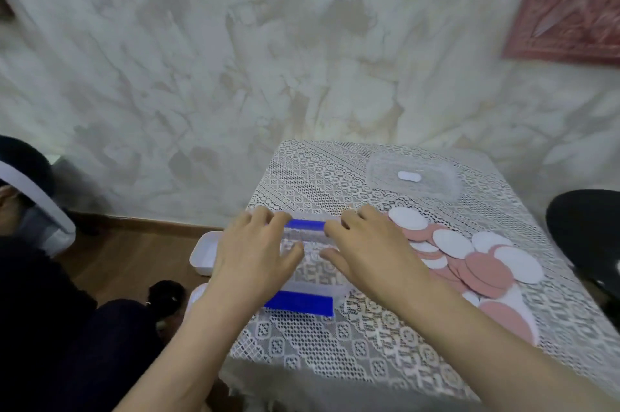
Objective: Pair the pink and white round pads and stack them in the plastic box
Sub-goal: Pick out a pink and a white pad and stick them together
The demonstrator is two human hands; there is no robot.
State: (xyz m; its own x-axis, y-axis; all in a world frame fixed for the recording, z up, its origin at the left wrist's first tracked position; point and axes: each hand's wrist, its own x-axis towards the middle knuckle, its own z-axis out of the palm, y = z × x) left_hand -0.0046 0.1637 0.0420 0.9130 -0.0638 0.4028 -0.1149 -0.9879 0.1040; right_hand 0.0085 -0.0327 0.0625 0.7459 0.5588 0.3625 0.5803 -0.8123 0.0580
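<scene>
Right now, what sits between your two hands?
In the head view, the clear plastic box with its blue clip shows between the left hand and right hand.

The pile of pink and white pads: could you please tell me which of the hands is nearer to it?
Right. The right hand holds the box's right side, directly beside the pile; the left hand holds the box's left side, farther from it.
</scene>
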